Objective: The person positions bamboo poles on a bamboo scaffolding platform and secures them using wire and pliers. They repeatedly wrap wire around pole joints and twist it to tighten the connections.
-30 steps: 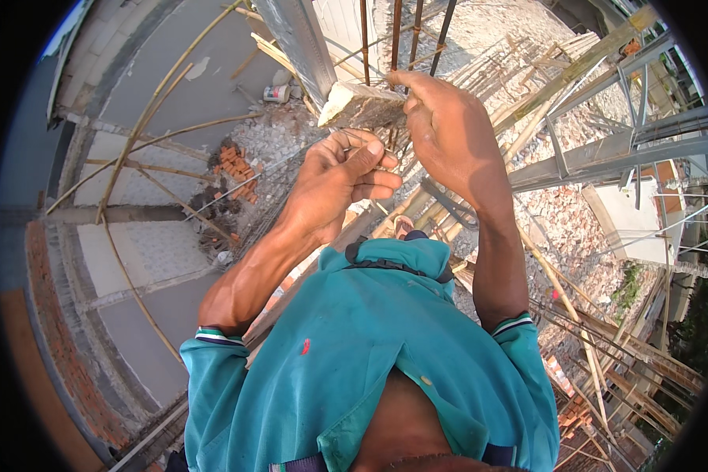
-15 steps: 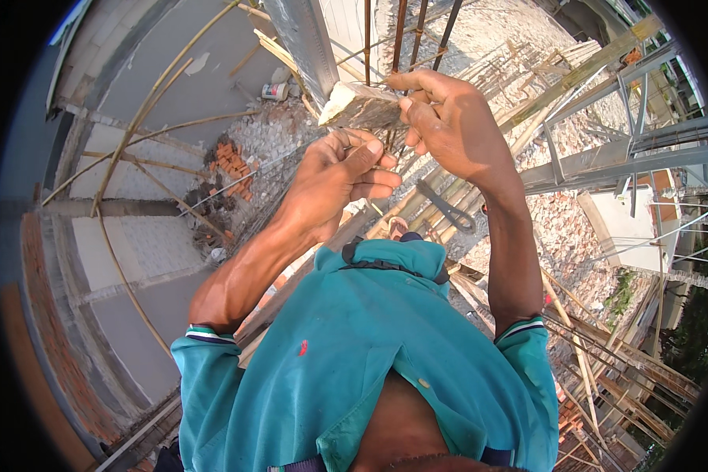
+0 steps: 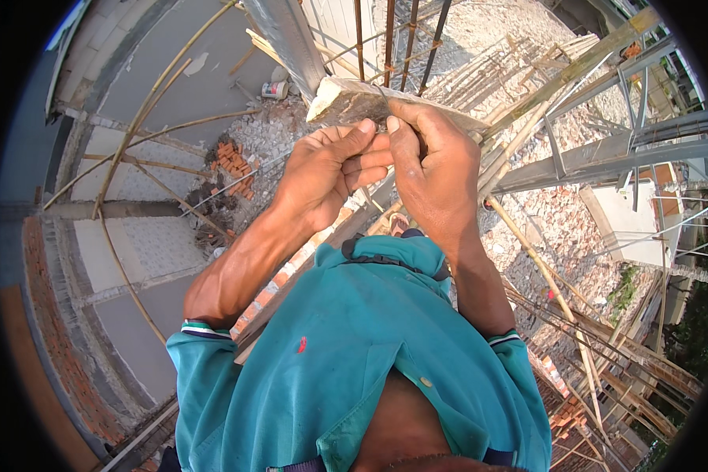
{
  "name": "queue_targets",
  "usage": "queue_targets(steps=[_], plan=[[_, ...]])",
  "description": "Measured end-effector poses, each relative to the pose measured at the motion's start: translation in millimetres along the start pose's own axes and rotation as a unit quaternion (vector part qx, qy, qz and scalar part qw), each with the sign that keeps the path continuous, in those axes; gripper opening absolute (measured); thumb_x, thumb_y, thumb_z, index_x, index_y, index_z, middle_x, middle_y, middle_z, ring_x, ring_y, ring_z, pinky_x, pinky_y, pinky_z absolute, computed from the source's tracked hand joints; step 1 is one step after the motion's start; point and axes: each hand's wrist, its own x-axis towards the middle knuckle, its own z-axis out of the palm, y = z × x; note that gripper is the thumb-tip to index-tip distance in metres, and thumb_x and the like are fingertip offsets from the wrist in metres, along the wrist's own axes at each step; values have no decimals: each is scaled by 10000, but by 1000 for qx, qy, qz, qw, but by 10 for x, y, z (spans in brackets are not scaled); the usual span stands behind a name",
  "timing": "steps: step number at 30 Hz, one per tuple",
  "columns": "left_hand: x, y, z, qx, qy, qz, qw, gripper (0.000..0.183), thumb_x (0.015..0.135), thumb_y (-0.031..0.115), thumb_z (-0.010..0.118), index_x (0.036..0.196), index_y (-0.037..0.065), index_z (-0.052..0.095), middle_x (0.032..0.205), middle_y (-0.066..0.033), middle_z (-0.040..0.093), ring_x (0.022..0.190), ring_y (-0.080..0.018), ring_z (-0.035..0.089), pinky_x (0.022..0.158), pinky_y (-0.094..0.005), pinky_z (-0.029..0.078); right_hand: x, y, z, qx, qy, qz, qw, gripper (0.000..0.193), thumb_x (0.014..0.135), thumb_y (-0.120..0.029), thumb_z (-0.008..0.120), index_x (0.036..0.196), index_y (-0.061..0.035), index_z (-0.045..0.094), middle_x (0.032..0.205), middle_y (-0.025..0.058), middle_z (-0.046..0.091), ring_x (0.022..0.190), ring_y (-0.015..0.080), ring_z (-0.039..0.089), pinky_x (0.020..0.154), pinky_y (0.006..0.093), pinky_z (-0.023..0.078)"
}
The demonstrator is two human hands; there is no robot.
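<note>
A rough wooden board (image 3: 354,105) with a pale broken end lies in front of me, beside a grey metal post (image 3: 289,39). One thin dark wire (image 3: 383,93) loops over the board's top edge and runs down toward my fingers. My right hand (image 3: 439,161) is closed against the board's near face, thumb and forefinger pinching at the wire. Just left of it, my left hand (image 3: 326,169) is closed, thumb against the forefinger under the board. Anything between those left fingertips is too small to make out.
Upright rusty rebars (image 3: 409,47) stand behind the board. Metal truss beams (image 3: 606,161) and bamboo poles (image 3: 554,287) cross on the right. Loose bricks (image 3: 232,169) and a white bucket (image 3: 275,90) lie among rubble at left, near a bamboo frame (image 3: 126,149) along a grey wall.
My right hand has dropped and turned inward toward my left hand, closing at the board. More of the board shows. A dark long-handled tool seen below the right hand no longer shows.
</note>
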Motion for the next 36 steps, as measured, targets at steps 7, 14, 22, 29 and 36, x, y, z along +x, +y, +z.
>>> queue_targets(steps=[7, 14, 22, 29, 36], plan=[[-1, 21, -28, -88, -17, -38, 995, 212, 1017, 242, 678, 1056, 35, 698, 971, -57, 747, 861, -128, 732, 700, -249, 620, -264, -59, 157, -19, 41, -25, 999, 285, 923, -48, 682, 1192, 43, 663, 911, 187, 653, 797, 356, 686, 668, 436, 546], [-13, 69, 34, -80, -7, -57, 995, 213, 1021, 268, 672, 1041, 57, 696, 959, -44, 742, 859, -107, 715, 640, -217, 594, -451, -70, 181, -10, 21, -34, 999, 427, 934, -28, 662, 1354, 34, 611, 1140, 202, 592, 943, 329, 645, 730, 397, 535], [-63, 117, 109, -27, -27, -50, 998, 264, 1019, 296, 673, 1046, 33, 695, 996, -77, 746, 905, -141, 715, 663, -235, 593, -555, -110, 131, -256, 15, -101, 961, 446, 889, -60, 705, 1330, -22, 659, 1421, 234, 461, 1286, 387, 439, 988, 476, 389], [-73, 45, 80, 63, -28, 3, 998, 283, 1048, 294, 630, 1063, 19, 694, 959, -60, 735, 836, -96, 667, 683, -242, 569, -303, 26, -139, -111, 19, -112, 987, 349, 910, -107, 722, 1254, -52, 719, 1288, 154, 633, 1169, 345, 581, 991, 450, 446], [-98, -14, 75, 121, -1, 42, 992, 318, 1072, 306, 587, 1046, 4, 684, 877, -26, 675, 766, -96, 602, 686, -261, 557, 22, 238, -219, -116, -96, -191, 970, 270, 835, -137, 780, 1091, -57, 748, 1006, 56, 639, 971, 247, 615, 894, 421, 438]])
